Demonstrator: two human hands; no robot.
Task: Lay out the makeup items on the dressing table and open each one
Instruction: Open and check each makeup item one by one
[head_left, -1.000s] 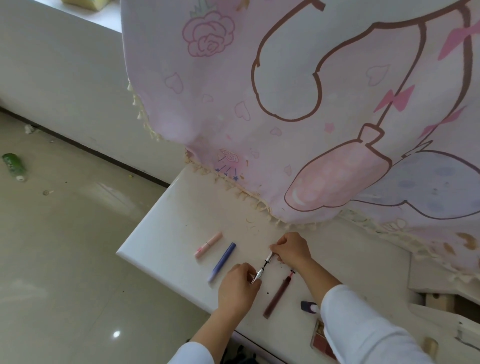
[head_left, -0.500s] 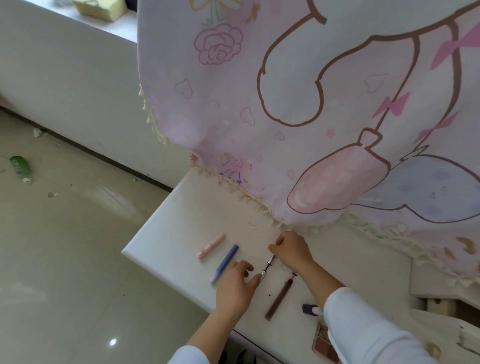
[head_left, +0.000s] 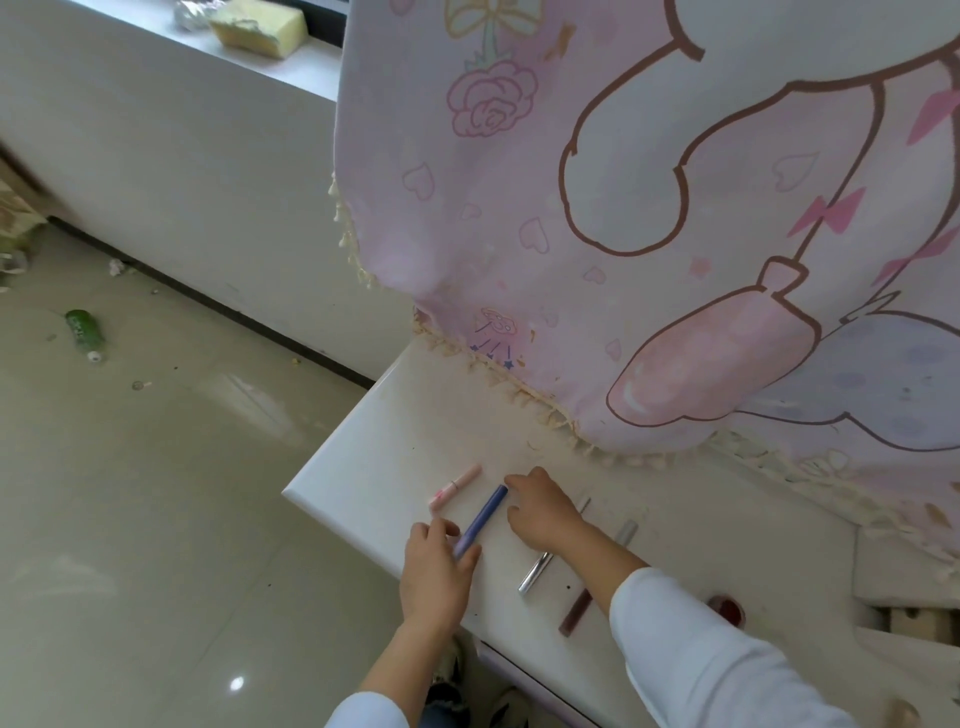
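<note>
A blue-violet pen lies slanted on the white dressing table. My left hand pinches its near end. My right hand has its fingertips closed on the far end. A pink tube rests just left of the pen. To the right of my right hand lie a silver tube, a silver cap and a thin wand, all apart from each other. A brown tube pokes out under my right forearm. A red compact sits further right.
A pink cartoon cloth with a fringe hangs over the back of the table. The table's left corner drops to a glossy tiled floor. A green bottle lies there. A yellow sponge sits on the sill.
Both hands let go of the silver pen, whose parts now lie separated on the table. The hands moved left and took hold of the blue-violet pen.
</note>
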